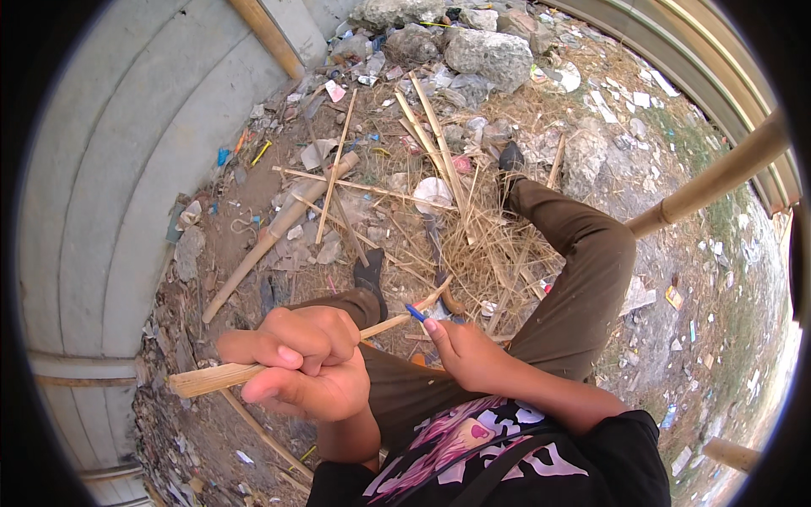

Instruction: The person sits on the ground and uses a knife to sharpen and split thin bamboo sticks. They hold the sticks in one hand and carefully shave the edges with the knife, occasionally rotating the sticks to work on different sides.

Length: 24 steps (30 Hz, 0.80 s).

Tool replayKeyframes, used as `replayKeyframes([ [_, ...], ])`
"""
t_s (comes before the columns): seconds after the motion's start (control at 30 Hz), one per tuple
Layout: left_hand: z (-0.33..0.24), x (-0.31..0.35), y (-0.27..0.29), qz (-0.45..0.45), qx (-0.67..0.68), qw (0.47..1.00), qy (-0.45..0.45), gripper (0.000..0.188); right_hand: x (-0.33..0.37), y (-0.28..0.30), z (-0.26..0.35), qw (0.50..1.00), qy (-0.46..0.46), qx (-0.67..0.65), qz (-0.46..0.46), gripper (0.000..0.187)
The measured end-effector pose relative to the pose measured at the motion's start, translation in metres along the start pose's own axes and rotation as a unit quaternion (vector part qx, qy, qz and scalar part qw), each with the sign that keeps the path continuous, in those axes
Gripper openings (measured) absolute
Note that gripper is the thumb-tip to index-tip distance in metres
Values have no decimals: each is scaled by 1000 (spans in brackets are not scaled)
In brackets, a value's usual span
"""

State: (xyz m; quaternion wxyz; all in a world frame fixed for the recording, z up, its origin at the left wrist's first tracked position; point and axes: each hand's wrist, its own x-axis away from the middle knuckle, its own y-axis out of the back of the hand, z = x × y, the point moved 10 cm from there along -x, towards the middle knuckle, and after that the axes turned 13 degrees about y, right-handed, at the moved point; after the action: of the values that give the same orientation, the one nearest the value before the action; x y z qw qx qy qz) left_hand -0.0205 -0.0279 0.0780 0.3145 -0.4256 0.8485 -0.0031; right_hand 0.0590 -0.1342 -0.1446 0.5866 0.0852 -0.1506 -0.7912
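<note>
My left hand [308,363] is closed around a split bamboo strip [211,380]. The strip's thick end juts out toward the left, and its thin end runs up to the right past my other hand. My right hand [473,355] pinches a slim blue object [414,313], like a pen or a small handle, against the strip's far part. Most of that blue object is hidden by my fingers, so its kind is unclear. Below the strip's far end lies a curved brown wooden handle [452,302] on the ground between my legs.
Bamboo strips [441,139], a thick bamboo pole [270,232], shavings [473,253] and litter cover the ground ahead. Large rocks [488,59] lie at the back. A grey panel wall [110,186] rises at left; a slanting bamboo post [710,177] stands at right.
</note>
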Motion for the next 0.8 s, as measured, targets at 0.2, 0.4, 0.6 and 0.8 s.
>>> replayKeyframes([
  [0.2, -5, 4, -2, -26, -25, 998, -54, 42, 11, 11, 27, 999, 35, -20, -28, 53],
  [0.4, 0, 1, 5, 30, 41, 997, -51, 41, 6, 14, 4, 997, 19, 72, -13, 54],
  [0.6, -3, 1, 9, -58, -18, 996, -70, 41, -2, 13, 3, 987, 18, 154, -51, 53],
  [0.8, -2, -9, 24, -107, -13, 993, -37, 41, 0, 9, 17, 996, 38, 82, -21, 51],
])
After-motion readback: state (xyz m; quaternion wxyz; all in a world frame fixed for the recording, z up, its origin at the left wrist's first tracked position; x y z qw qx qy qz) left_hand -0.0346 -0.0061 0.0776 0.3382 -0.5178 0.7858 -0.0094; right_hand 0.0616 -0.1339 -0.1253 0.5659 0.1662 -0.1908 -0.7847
